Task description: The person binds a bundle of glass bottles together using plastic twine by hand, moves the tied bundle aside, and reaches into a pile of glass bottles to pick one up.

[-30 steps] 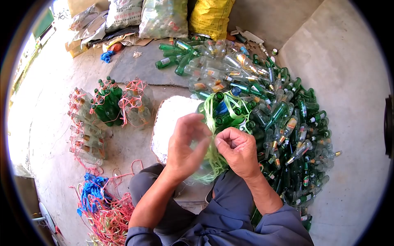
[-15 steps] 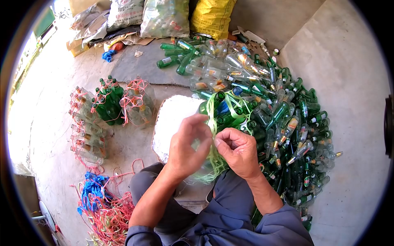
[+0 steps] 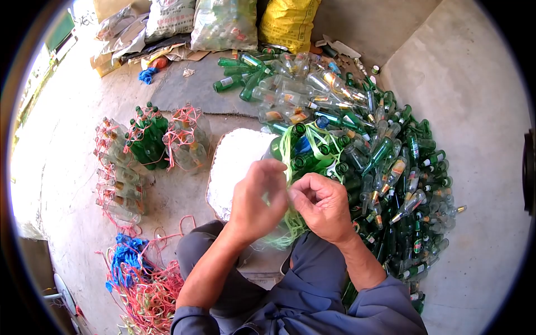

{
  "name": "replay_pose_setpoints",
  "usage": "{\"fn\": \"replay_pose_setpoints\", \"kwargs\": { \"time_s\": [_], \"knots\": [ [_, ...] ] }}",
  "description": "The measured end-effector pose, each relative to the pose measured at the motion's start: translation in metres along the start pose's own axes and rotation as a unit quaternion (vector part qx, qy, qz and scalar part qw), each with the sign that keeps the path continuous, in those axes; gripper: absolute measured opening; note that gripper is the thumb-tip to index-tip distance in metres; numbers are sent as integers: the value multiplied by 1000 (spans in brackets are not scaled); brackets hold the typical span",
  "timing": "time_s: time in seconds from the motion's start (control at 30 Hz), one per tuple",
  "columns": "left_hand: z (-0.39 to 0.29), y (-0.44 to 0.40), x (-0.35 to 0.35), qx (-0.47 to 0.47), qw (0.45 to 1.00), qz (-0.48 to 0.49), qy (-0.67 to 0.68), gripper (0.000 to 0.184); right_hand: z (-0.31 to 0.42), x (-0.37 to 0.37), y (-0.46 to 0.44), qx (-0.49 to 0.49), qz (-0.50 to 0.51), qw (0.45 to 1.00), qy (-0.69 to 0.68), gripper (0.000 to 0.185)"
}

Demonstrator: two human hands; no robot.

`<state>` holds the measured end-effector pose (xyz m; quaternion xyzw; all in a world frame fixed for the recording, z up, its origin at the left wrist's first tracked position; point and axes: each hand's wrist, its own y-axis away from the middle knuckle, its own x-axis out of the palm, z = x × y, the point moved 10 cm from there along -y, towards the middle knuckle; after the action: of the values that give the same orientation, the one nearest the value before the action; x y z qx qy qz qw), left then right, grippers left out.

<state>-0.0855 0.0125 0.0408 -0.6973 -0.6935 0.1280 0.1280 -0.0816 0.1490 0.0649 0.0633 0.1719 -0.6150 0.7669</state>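
My left hand is curved beside the green plastic string. Motion blurs its fingers, so their grip does not show. Close by on the right, my right hand pinches the string between thumb and bent forefinger. Pale green strands run up from the hands and loop around the necks of several green bottles standing just beyond. Loose ends of the string hang in a tangle below my fingers, over the lap.
Loose bottles pile up on the right. Tied bottle bundles stand at left, above a heap of red and blue string. A white slab lies in the middle. Full sacks line the back.
My left hand has shifted slightly, its fingers a little lower and still blurred. My right hand has barely moved, edging left. The bottles stay in place.
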Motion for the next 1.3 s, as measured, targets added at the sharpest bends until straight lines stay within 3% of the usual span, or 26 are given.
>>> {"fn": "replay_pose_setpoints", "kwargs": {
  "time_s": [0.23, 0.43, 0.6, 0.8, 0.87, 0.93, 1.03, 1.07, 1.17, 1.3],
  "knots": [
    [-5, 0, 1, 24, 999, -12, -25, 34, -1, 2, 4, 33, -1, 999, -17, 6],
    [1, 3, 0, 6, 1000, -22, -11, 32, -3, -2, -2, -10, -9, 999, 34, 6],
    [-9, 1, 0, 24, 999, 4, -40, 40, -4, 8, 7, 46, 0, 999, -24, 6],
    [-24, 0, -6, 132, 978, -26, -158, 29, -13, 6, 18, 104, 40, 993, -32, 11],
    [-10, -13, -38, 85, 983, -113, -118, 27, -8, 12, 32, 117, 61, 988, -82, 12],
    [8, -19, -60, -2, 986, -155, 59, 22, -1, 2, 29, 76, 16, 995, -64, 10],
    [3, -12, -56, -23, 984, -131, 119, 17, 6, -6, 24, 25, -56, 996, -71, 8],
    [8, -7, -44, -72, 978, -103, 165, 16, 4, -4, 24, 27, -60, 995, -71, 8],
    [11, 8, -12, -81, 987, 11, 139, 23, -3, -1, 23, 33, -70, 995, -70, 8],
    [8, 11, 2, -79, 992, 40, 93, 28, -7, -1, 24, 35, -80, 994, -72, 7]
  ]
}}
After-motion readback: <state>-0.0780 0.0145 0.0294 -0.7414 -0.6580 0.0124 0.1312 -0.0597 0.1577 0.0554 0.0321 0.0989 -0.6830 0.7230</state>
